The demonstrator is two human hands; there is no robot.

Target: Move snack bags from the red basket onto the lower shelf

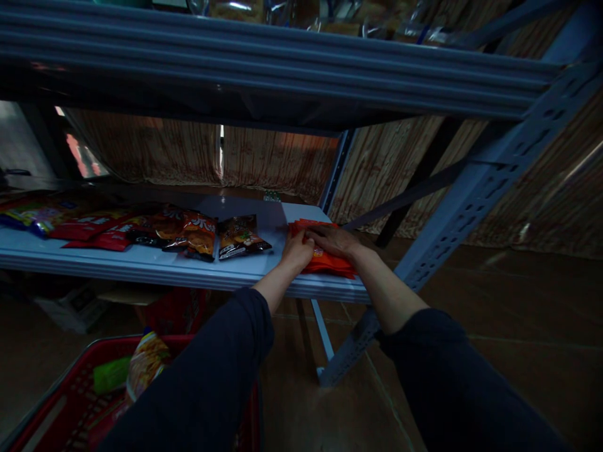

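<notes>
A pile of orange-red snack bags [332,262] lies at the right end of the blue metal shelf [254,271]. My left hand [298,248] rests on the left part of this pile, with its thumb toward the right hand. From the right, my right hand [335,241] lies across the top of the bags, its fingers stretched toward the left one. The two hands nearly meet, and both look open and flat; some fingertips are hard to make out. A dark brown snack bag [241,237] lies a short way to the left of the pile.
Farther left on the shelf are brown-orange snack bags [198,233] and red bags [101,231]. A perforated blue upright [464,188] stands on the right. Overhead runs another shelf [264,53] with packets. Below left sits a red basket [56,402] holding packages.
</notes>
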